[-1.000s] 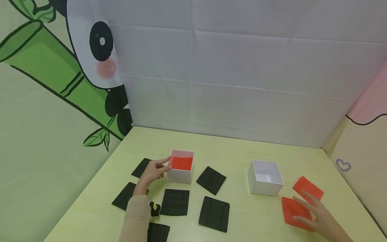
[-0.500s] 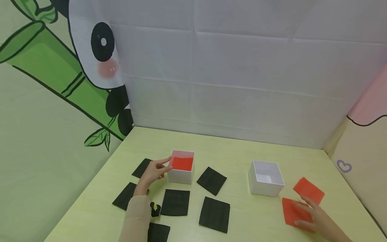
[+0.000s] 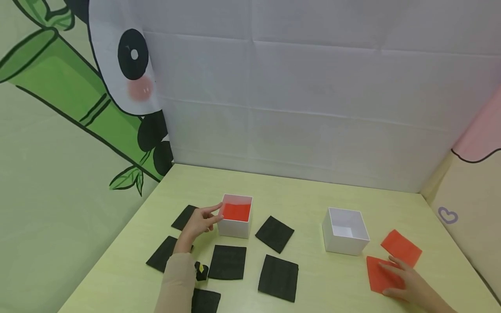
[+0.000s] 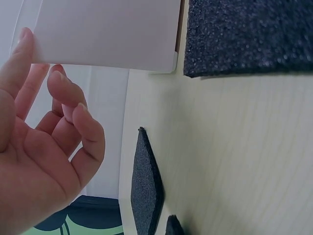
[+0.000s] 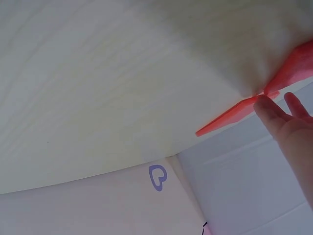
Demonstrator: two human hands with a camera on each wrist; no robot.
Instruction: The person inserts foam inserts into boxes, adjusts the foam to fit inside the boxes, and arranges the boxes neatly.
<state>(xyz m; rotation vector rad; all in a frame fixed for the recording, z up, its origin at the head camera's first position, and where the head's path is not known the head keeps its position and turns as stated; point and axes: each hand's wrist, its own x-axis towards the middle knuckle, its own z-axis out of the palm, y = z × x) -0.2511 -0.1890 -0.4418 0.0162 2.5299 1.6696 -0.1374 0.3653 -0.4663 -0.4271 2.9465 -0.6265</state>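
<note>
At the left, a white open-topped box point(image 3: 234, 228) contains a red square point(image 3: 237, 212). My left hand point(image 3: 200, 224) holds the box's left side with thumb and index finger, the other fingers curled below, as the left wrist view shows. At the right, my right hand point(image 3: 407, 280) reaches over the nearer flat red square point(image 3: 377, 276), its spread fingertips and thumb at the surface. A second red square point(image 3: 401, 247) lies just behind it. In the right wrist view the right hand point(image 5: 288, 122) has its fingertips beside the red pieces; its thumb is hidden.
Several black squares point(image 3: 227, 262) lie about the left box. A small black object with a yellow mark point(image 3: 201, 271) sits by the left forearm. Another white box point(image 3: 344, 230) stands right of centre. A white fabric backdrop point(image 3: 289, 108) rises behind the table.
My right hand has lowered onto the nearer red square, its fingers and thumb drawing closer in. My left hand stays at the left box.
</note>
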